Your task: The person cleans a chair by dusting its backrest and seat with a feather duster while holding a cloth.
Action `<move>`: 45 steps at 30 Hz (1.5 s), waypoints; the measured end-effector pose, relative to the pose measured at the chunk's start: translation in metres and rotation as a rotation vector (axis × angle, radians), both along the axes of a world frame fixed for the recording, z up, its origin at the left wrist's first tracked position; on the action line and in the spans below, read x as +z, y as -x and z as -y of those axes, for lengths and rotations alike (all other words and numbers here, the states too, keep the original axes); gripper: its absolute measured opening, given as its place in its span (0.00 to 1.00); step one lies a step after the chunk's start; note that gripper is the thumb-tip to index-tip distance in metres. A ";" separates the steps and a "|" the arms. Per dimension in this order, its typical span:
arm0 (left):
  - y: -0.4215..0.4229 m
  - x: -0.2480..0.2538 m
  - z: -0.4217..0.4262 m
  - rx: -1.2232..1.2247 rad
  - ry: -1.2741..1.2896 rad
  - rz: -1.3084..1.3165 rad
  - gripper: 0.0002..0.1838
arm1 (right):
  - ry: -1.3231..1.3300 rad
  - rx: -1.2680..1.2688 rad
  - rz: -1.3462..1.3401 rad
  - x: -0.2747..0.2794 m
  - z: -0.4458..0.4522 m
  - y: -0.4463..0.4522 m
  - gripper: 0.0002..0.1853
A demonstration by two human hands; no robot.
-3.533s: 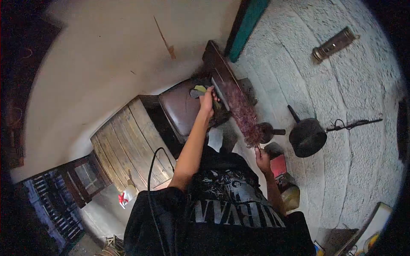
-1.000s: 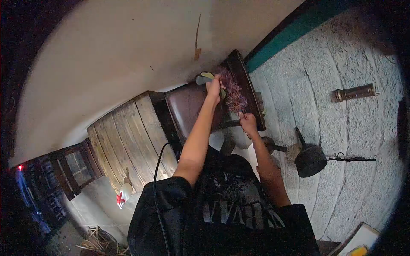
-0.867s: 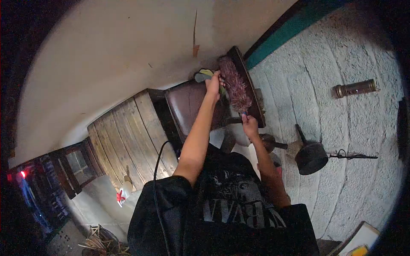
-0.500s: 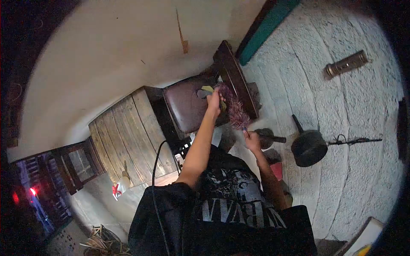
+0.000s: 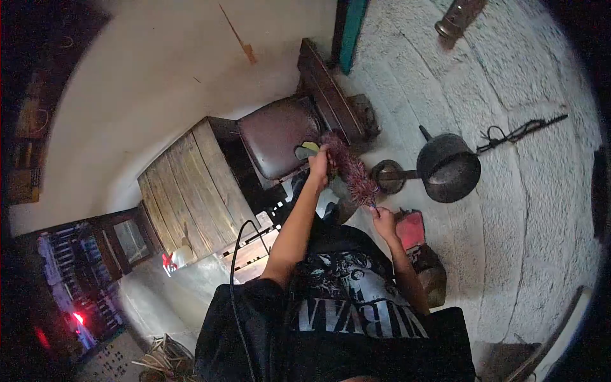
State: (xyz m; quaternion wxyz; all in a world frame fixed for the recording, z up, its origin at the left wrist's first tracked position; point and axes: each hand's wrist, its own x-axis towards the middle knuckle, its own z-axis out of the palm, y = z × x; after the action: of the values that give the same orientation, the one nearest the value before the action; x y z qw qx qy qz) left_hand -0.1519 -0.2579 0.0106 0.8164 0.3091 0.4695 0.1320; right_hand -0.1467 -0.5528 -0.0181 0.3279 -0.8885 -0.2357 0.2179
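My right hand [image 5: 384,224] is closed round the handle of a fluffy purple-pink feather duster [image 5: 358,178]. The duster slants up and left from that fist, its far end beside my left hand [image 5: 319,167]. In my left hand's closed fingers is a yellow and grey piece that looks like a cloth [image 5: 308,149]; its full shape is hidden. Behind that hand lies the brown padded seat of a chair [image 5: 277,137], with the wooden chair back [image 5: 331,89] to its upper right.
A plank-topped wooden table [image 5: 191,191] stands left, with a white and red spray bottle [image 5: 179,258] near it. Dark pans [image 5: 449,169] hang on the rough pale wall [image 5: 509,254]. Below them is a red object [image 5: 410,229]. A black cable [image 5: 233,286] runs down past my left arm.
The view has shifted, so the wall, pans and chair sit differently in it. My right hand and the duster appear slightly lower. Both hands keep their hold.
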 end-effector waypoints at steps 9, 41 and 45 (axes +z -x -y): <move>0.020 -0.011 0.040 0.034 0.045 0.046 0.16 | 0.051 -0.038 -0.038 0.016 0.046 0.019 0.21; -0.076 0.033 -0.141 0.083 0.062 0.196 0.12 | -0.157 -0.035 0.093 0.042 -0.184 -0.072 0.24; -0.079 0.024 -0.177 0.106 0.028 0.250 0.13 | -0.140 -0.108 0.078 0.036 -0.236 -0.093 0.24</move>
State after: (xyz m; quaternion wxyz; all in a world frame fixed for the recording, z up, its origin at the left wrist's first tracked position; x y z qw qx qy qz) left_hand -0.0726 -0.0813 0.0345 0.8647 0.2536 0.3815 0.2059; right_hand -0.0534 -0.3169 0.0180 0.3910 -0.8826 -0.2147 0.1482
